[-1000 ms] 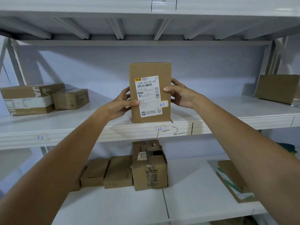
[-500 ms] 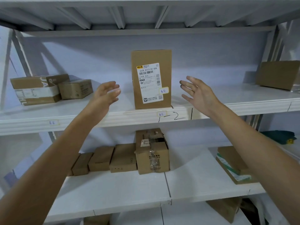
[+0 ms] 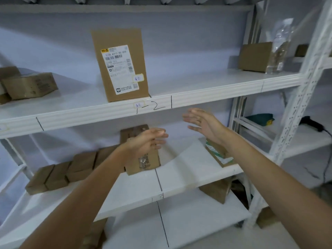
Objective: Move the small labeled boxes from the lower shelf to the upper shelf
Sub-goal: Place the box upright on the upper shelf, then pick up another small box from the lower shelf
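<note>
A tall labeled cardboard box (image 3: 120, 63) stands upright on the upper shelf (image 3: 206, 95), near its front edge. On the lower shelf (image 3: 179, 180) sits a taped brown box (image 3: 143, 162), partly hidden behind my left hand (image 3: 147, 142). That hand is open, fingers apart, just in front of the box's top. My right hand (image 3: 204, 124) hovers open to the right of it, below the upper shelf's edge. A row of flat small boxes (image 3: 64, 171) lies left of the taped box.
Two cartons (image 3: 28, 85) sit at the upper shelf's left end, another carton (image 3: 255, 56) with a clear plastic bag (image 3: 280, 45) at its right. A flat green-printed packet (image 3: 219, 155) lies right on the lower shelf. A white perforated upright (image 3: 303, 83) stands at right.
Both hands let go of the tall box, which stays on the upper shelf, and dropped to the lower shelf level. The view has tilted down and left.
</note>
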